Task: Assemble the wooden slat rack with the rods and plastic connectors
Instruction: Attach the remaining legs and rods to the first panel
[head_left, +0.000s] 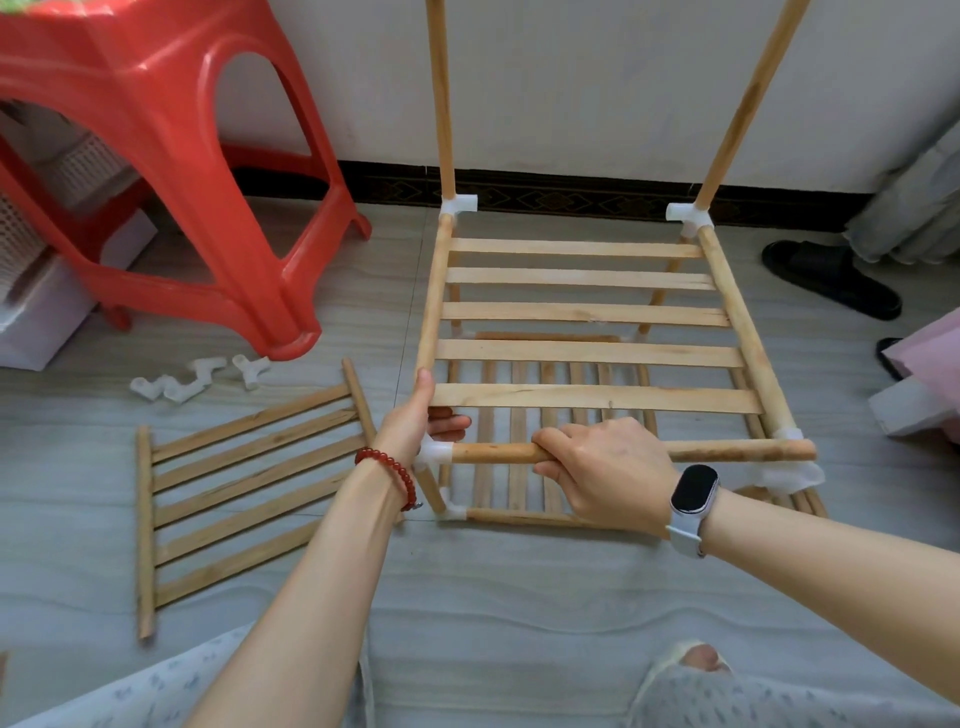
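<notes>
The half-built rack (587, 312) stands on the floor (467, 597) by the wall, with the right hand (613, 473) wrapped around the front rod (493, 452) and the left hand (421, 415) gripping the near end of the left side rail just above the white corner connector (434, 454). To seat the rod well, it seems best to brace that corner firmly with the left hand and push the rod straight along its own line into the socket, without twisting. The far end appears to overshoot the right connector (789, 467), so it likely needs lining up too.
</notes>
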